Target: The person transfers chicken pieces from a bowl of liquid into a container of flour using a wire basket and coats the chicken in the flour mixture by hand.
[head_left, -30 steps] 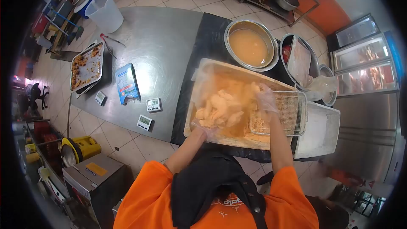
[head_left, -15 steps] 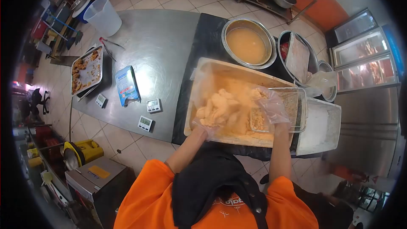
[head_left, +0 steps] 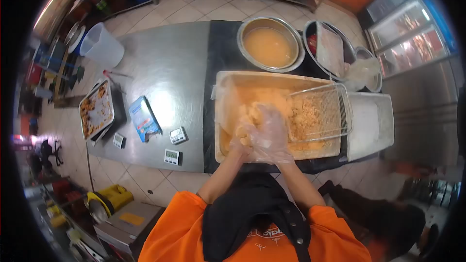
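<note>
Both hands wear clear plastic gloves and meet over the left half of a large pale tub (head_left: pixel 272 76) of orange-tinted flour. Between them is a clump of flour-coated pieces, seemingly chicken (head_left: pixel 253 113). My left hand (head_left: pixel 242 149) closes round the clump from the near left side. Against its right side presses my right hand (head_left: pixel 273 138), fingers curled over the pieces and partly hidden. A wire mesh basket (head_left: pixel 332 109) lies tilted across the tub's right side, with flour crumbs (head_left: pixel 306 116) in and around its left part.
Behind the tub stand a metal bowl of orange liquid (head_left: pixel 270 46) and a bowl holding a pale slab (head_left: pixel 330 51). A white bin (head_left: pixel 370 126) adjoins at right. On the steel table are timers (head_left: pixel 172 156), a blue packet (head_left: pixel 144 119) and a tray (head_left: pixel 98 109). A person in dark clothing (head_left: pixel 383 218) is at lower right.
My right hand has left the basket and moved left onto the coated pieces beside my left hand. The basket is uncovered now. The camera view has shifted slightly.
</note>
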Demonstrator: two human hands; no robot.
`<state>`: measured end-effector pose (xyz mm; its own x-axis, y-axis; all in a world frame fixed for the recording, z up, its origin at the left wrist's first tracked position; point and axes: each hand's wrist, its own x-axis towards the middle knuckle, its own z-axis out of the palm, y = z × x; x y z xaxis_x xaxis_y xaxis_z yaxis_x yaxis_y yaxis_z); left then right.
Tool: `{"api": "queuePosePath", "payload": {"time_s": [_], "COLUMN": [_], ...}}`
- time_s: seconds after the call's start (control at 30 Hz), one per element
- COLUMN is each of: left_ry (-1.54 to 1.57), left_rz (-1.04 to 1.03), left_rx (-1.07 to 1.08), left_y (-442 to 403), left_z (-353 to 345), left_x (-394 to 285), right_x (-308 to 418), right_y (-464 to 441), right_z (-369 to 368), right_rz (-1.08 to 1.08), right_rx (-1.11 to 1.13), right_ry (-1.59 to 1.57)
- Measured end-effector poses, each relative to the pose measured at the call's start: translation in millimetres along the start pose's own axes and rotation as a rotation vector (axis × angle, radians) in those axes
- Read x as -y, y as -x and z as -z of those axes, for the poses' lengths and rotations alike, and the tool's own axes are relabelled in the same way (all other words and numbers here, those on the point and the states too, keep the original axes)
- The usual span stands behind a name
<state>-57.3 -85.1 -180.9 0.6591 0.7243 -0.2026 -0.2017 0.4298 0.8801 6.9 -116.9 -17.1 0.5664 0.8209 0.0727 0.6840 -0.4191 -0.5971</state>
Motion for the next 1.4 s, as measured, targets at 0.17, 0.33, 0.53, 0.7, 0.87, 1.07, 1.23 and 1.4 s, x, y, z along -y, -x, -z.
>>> {"api": "queuePosePath", "payload": {"time_s": [0.17,0.33,0.53,0.7,0.87,1.07,1.23,1.4], "left_ry": [0.703,1.04,0.138,0.349,0.39,0.306,0.372,-0.072], "left_rz": [0.279,0.429,0.24,0.554,0.954,1.46,1.599,2.229], "left_rx": [0.198,0.565,0.401,0.843,1.202,1.543,1.837,1.821], "left_y": [-20.4,-33.0,2.2,72.1,182.3,335.2,441.1,530.2], "left_z": [-20.5,-29.9,-104.2,-170.8,-230.2,-269.6,-255.2,-218.9], "left_x": [-53.0,-52.4,-99.4,-95.5,-71.3,-41.0,1.4,29.5], "right_x": [-22.1,-18.7,-24.9,-20.9,-21.4,8.6,60.6,119.2], "right_y": [2.3,11.4,54.7,147.4,256.3,409.0,493.4,540.5], "right_z": [-12.1,10.1,54.9,98.9,116.3,125.5,117.4,96.7], "right_rz": [-0.003,-0.114,-0.249,-0.432,-0.688,-1.057,-1.355,-1.797], "right_rx": [-0.327,-0.488,-0.726,-1.015,-1.331,-1.5,-1.65,-1.842], "right_ry": [0.001,-0.058,-0.087,0.013,0.188,0.32,0.438,0.599]}}
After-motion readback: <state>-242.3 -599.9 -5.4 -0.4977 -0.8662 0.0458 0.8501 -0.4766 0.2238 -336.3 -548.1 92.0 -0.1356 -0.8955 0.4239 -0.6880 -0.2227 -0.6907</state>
